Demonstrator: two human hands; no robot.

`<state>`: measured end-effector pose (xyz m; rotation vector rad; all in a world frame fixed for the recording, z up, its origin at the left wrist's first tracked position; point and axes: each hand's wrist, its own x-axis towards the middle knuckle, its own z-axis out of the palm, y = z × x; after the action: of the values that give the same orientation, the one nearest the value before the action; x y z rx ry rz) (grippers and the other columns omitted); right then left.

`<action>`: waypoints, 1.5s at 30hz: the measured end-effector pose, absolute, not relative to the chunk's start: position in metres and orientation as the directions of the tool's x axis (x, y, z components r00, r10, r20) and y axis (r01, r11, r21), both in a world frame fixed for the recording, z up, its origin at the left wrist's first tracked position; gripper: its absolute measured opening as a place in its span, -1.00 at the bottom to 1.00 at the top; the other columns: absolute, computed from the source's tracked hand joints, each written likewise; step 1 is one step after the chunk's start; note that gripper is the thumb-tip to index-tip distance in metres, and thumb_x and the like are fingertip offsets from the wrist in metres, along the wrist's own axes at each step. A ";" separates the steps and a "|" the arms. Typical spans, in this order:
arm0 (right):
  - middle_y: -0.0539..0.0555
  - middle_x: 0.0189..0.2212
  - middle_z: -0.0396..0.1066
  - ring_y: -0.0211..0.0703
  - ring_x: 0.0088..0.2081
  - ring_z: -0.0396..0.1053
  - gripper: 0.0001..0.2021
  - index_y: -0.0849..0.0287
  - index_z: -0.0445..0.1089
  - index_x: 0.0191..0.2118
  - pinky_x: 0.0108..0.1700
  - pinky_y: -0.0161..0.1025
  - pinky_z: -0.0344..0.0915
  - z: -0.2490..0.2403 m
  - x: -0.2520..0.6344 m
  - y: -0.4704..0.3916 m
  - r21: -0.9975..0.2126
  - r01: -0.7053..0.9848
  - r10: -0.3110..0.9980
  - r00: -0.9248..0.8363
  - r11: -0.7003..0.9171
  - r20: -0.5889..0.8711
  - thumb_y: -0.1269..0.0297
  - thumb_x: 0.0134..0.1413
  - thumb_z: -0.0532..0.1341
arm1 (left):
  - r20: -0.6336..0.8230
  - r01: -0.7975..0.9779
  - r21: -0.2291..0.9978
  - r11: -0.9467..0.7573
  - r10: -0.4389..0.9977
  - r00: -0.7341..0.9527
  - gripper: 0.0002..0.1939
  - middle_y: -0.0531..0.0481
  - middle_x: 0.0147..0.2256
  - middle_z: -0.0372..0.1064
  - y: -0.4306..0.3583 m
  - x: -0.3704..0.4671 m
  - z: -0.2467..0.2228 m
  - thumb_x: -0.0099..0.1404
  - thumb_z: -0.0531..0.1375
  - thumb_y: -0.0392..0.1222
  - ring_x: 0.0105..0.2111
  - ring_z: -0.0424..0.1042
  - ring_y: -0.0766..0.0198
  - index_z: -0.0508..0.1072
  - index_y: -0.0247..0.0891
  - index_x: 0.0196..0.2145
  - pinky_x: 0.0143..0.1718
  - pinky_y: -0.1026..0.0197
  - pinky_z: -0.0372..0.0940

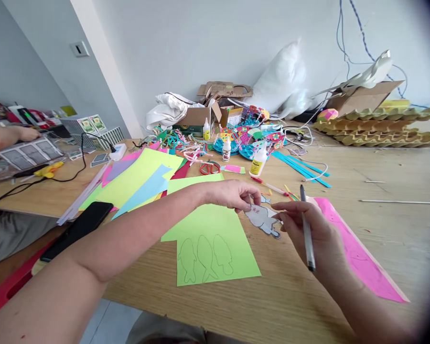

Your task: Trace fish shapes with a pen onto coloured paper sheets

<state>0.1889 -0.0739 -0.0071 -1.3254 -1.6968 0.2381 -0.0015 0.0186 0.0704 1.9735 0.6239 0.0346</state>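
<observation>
Left forearm (143,234); paper fish (261,219) aslant, tail (275,234) rightward

The light-brown wooden tabletop (218,306) bore a light-green paper sheet (211,227) drawn with three fish outlines. To that sheet's left lay overlapping yellow-green, blue and purple paper sheets (138,173); to its right, a long bright-pink paper strip (360,255). Just beyond it were red-handled scissors (210,166) and an upright white plastic bottle (258,161) with a yellow label.

Craft workroom — paper pile (136,176), glue bottles (258,162)
</observation>
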 end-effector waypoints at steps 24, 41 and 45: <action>0.16 -0.21 0.50 -0.16 -0.28 0.49 -0.75 0.15 0.34 -0.23 -0.33 -0.29 0.40 -0.019 0.154 -0.142 -0.116 0.739 0.661 -0.507 0.664 0.554 0.55 0.08 0.00 | -0.159 0.493 0.771 -0.404 0.626 0.763 -0.80 0.01 -0.32 0.38 -0.015 -0.035 0.016 0.19 0.06 -0.42 -0.45 0.34 0.42 0.37 -0.32 -0.21 -0.38 0.34 0.24; 0.15 -0.29 0.50 -0.11 -0.32 0.45 -0.76 0.16 0.34 -0.37 -0.37 -0.29 0.41 -0.013 0.149 -0.140 -0.027 0.770 0.726 -0.588 0.637 0.357 0.55 0.04 -0.02 | 0.022 0.300 0.517 -0.801 0.363 0.931 -0.54 -0.08 -0.17 0.41 -0.024 -0.059 0.004 0.15 -0.06 -0.60 -0.13 0.33 0.27 0.45 -0.29 -0.13 -0.04 0.25 0.18; 0.16 -0.31 0.49 -0.09 -0.30 0.42 -0.75 0.17 0.35 -0.37 -0.36 -0.27 0.41 -0.013 0.148 -0.139 -0.057 0.767 0.738 -0.590 0.639 0.329 0.57 0.04 -0.02 | 0.027 0.277 0.454 -0.847 0.324 0.946 -0.51 -0.13 -0.16 0.38 -0.025 -0.060 0.003 0.16 -0.09 -0.60 -0.14 0.30 0.24 0.41 -0.37 -0.05 -0.05 0.24 0.18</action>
<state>0.1479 -0.1389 -0.0134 -1.2050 -2.5391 -0.1292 -0.0605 -0.0250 0.0029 2.6424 0.4313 0.1410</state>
